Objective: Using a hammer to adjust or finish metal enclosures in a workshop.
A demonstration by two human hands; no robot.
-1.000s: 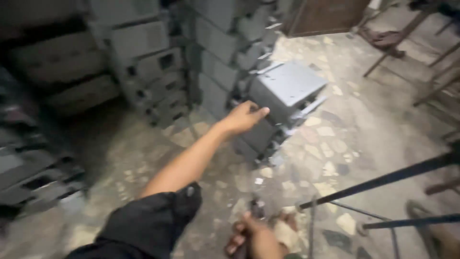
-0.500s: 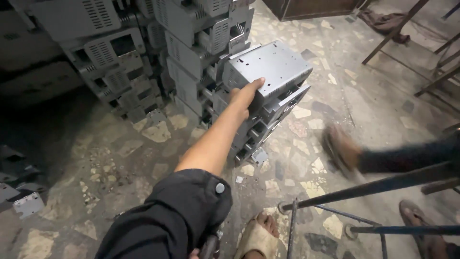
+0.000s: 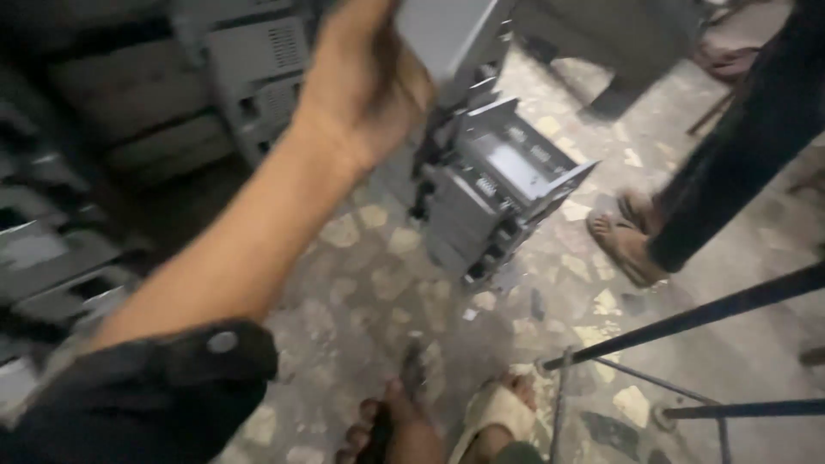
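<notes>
My left hand (image 3: 365, 82) is raised at the top of the view, its arm in a rolled black sleeve, and grips the edge of a grey metal case (image 3: 451, 34) held above the pile. Below it stands a stack of similar grey cases (image 3: 490, 198), the top one open-faced and tilted. My right hand (image 3: 387, 430) is low at the bottom edge, closed around a dark slender tool (image 3: 412, 374); it is blurred. My sandalled foot (image 3: 498, 412) is beside it.
More grey cases (image 3: 249, 60) are piled along the left and back. Another person's dark trouser leg and sandalled foot (image 3: 627, 245) stand right of the stack. Dark metal rods (image 3: 687, 318) cross the lower right over a patterned stone floor (image 3: 378, 283).
My left hand, which lay on the top case of the stack, now has that case lifted up close to the camera. The other person's foot has stepped nearer the stack.
</notes>
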